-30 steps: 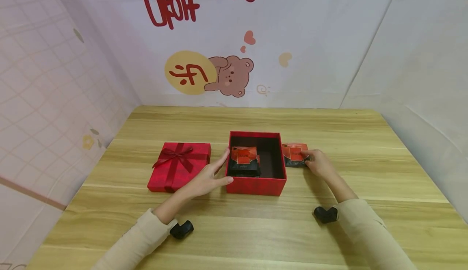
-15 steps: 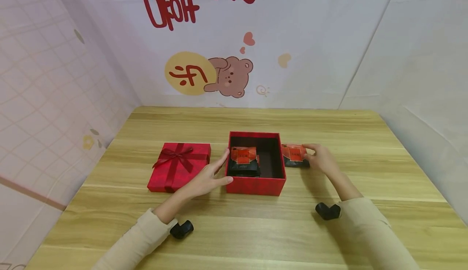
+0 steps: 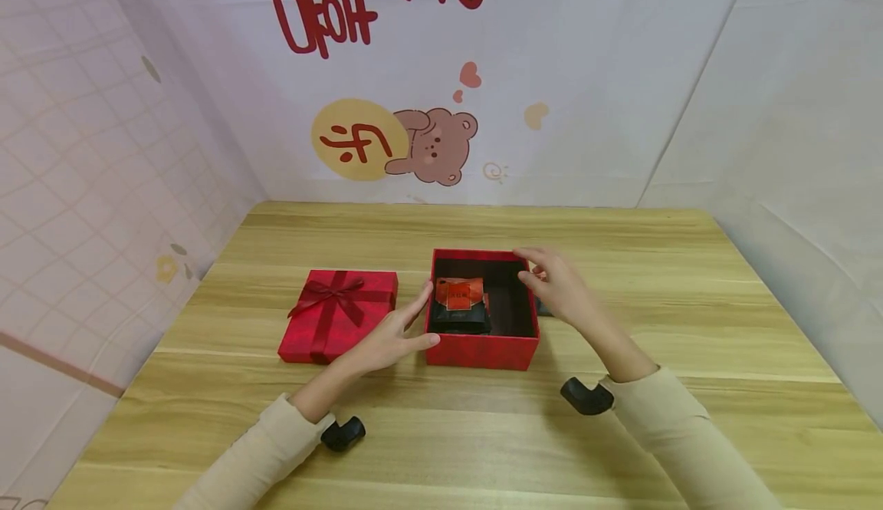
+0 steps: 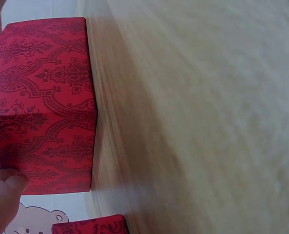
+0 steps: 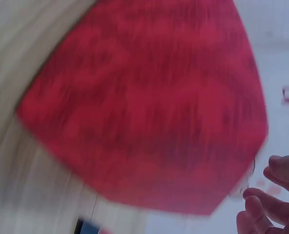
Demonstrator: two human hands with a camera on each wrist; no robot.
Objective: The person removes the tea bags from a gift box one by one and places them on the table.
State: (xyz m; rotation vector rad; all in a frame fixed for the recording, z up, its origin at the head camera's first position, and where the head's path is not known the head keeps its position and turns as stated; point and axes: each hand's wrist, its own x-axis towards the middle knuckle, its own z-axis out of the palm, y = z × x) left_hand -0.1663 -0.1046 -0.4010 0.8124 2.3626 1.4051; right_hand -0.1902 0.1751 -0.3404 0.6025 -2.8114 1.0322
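Observation:
A red patterned gift box (image 3: 480,352) stands lidless on the table. Inside, on its left, lies an orange-and-black printed packet (image 3: 460,301) on top of at least one more. My left hand (image 3: 386,343) rests against the box's left side, fingers and thumb extended. Over the right rim hovers my right hand (image 3: 560,286), fingers loosely bent; nothing shows between them in the right wrist view. Another packet (image 3: 543,309) lies right of the box, mostly hidden beneath that hand. In the left wrist view, fingertips touch the box wall (image 4: 47,102).
Left of the box lies its red lid (image 3: 338,314) with a ribbon bow, close to my left forearm. The wooden table (image 3: 441,433) ends at a white printed backdrop (image 3: 586,149). Black wrist mounts (image 3: 587,396) hang beneath my sleeves.
My right hand has left the packet at the right of the box and moved left to above the box's right rim. The left hand has stayed in place.

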